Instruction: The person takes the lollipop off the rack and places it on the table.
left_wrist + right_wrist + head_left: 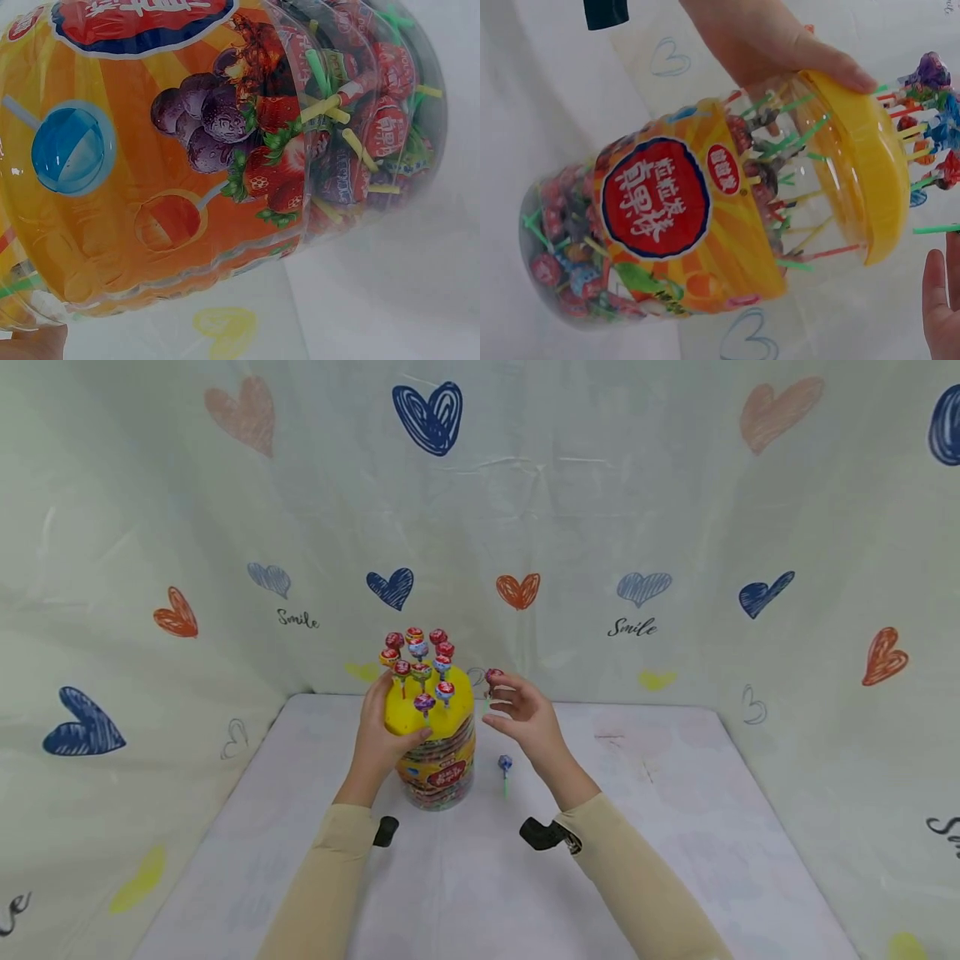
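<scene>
A clear plastic jar [437, 772] with a yellow lid [453, 720] stands on the table, full of wrapped lollipops. Several lollipops [422, 672] stick upright out of the lid. My left hand [377, 735] grips the jar at its lid, thumb at the front edge; its other fingers are partly hidden. To the right of the lid, my right hand [531, 724] holds a dark red lollipop [493, 675] by the fingertips. Its green stick [936, 229] shows in the right wrist view, apart from the lid. The left wrist view shows the jar's orange label [172, 172].
A single blue-purple lollipop [506, 763] with a green stick lies on the white table [600, 877], right of the jar. Behind the table hangs a pale curtain [570, 518] printed with hearts.
</scene>
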Motion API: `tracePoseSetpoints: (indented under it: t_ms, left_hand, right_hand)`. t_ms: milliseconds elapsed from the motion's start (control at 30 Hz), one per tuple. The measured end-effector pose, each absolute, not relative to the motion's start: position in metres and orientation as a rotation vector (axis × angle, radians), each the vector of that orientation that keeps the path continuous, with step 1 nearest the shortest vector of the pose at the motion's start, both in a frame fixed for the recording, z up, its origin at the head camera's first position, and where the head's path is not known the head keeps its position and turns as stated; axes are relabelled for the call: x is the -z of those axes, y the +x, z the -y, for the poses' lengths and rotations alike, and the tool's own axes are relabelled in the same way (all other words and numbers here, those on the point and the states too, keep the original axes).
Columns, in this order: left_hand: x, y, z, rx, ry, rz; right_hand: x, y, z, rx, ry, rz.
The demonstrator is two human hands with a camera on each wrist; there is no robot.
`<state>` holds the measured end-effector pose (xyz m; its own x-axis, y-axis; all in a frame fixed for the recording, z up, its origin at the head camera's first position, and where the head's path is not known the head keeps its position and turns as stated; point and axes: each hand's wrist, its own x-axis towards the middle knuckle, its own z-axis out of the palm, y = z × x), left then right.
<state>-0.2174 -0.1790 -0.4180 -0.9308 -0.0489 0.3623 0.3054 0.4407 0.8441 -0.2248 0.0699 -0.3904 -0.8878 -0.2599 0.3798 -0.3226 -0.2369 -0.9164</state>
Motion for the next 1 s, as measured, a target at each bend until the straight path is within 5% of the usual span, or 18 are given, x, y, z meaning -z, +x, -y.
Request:
tracePoseSetpoints:
  t_ms: [1000]
  left_hand:
    - [0.417,-0.217,0.179,1.506,-0.23,2.353]
  right_hand:
    - [0.486,-0.251,-0.122,-2.349,0.36,2.102]
